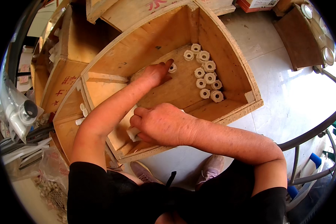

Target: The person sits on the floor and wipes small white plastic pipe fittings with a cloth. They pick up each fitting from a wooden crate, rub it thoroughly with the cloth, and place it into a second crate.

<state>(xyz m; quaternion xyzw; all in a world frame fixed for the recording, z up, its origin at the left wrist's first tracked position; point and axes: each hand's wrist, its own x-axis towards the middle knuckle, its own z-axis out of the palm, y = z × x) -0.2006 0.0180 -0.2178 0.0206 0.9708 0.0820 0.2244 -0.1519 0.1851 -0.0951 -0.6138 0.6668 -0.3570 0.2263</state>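
A large plywood box [226, 56] lies before me. Several white plastic fittings [209, 66], round with a centre hole and notched rims, stand in uneven rows at its right end. My left hand [156, 73] reaches into the box, its fingers at a separate white fitting [172, 68] near the box floor; how firmly it grips is hard to see. My right hand [159, 123] is above the box's near side, its fingers curled round a whitish piece [133, 133] that is mostly hidden by the hand.
Another wooden box [64, 75] with red writing stands at the left, holding white parts. Bagged white pipe pieces [16, 112] hang at the far left. A curved metal rail [310, 134] is at the right, near a brown board [299, 39]. My shoes [212, 168] are below the box.
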